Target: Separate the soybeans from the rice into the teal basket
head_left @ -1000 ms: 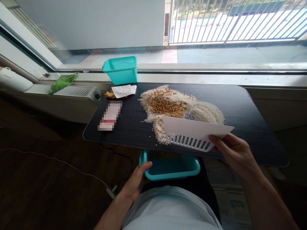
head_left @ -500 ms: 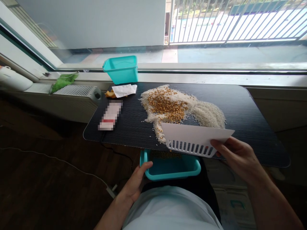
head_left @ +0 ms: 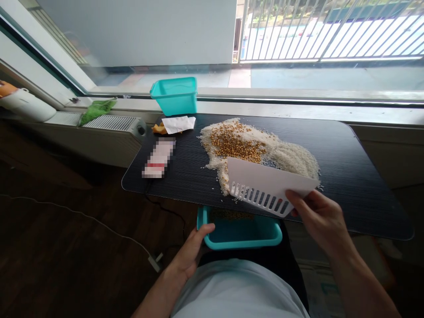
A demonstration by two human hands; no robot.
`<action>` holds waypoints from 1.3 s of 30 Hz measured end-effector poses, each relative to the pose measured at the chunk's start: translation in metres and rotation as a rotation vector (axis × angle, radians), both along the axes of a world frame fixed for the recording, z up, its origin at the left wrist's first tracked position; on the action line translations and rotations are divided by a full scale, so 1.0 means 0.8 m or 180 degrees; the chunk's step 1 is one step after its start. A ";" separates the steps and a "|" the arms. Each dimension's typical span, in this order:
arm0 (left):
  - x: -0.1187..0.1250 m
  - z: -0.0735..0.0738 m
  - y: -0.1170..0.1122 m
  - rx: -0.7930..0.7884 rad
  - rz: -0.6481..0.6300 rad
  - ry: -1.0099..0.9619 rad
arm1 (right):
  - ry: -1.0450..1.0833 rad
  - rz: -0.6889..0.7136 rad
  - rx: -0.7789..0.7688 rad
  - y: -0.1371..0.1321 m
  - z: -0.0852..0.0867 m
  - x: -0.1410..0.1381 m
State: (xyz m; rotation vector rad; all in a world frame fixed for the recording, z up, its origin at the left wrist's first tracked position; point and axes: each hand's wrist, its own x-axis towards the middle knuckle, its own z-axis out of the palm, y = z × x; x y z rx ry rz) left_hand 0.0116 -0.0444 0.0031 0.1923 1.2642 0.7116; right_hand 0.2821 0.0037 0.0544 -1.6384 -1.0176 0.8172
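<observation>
My right hand (head_left: 316,218) grips the right end of a white slotted sieve panel (head_left: 265,187), held tilted over the near edge of a pile of white rice (head_left: 291,157) mixed with yellow soybeans (head_left: 235,143) on the dark table (head_left: 347,176). My left hand (head_left: 194,249) holds the left rim of a teal tub (head_left: 240,229) just below the table's front edge; a few beans lie inside it.
A second teal tub (head_left: 174,95) stands on the window sill at the back. White paper (head_left: 179,124) over something orange and a blurred packet (head_left: 159,157) lie on the table's left. A radiator (head_left: 99,128) with a green cloth (head_left: 97,110) is at left, and a white cable (head_left: 82,216) crosses the floor.
The sieve panel dipped toward the table's front edge, then came back a little into the rice pile. My left hand and the tub stayed put; the view shifted slightly.
</observation>
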 end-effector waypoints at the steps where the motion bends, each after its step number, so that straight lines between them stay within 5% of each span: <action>1: 0.000 0.000 0.000 -0.0002 -0.0001 -0.0007 | -0.0081 -0.0139 0.0034 0.001 -0.001 0.007; 5: 0.001 0.003 0.002 0.0002 -0.0006 -0.0024 | -0.0218 -0.0486 0.0117 0.001 0.004 0.018; 16: 0.001 0.005 0.002 -0.0052 0.0041 0.0009 | -0.0211 0.0082 0.0092 0.013 0.000 -0.001; 39: 0.000 0.007 0.003 -0.0038 0.0032 -0.0004 | -0.0101 0.0101 -0.0001 0.003 0.026 -0.017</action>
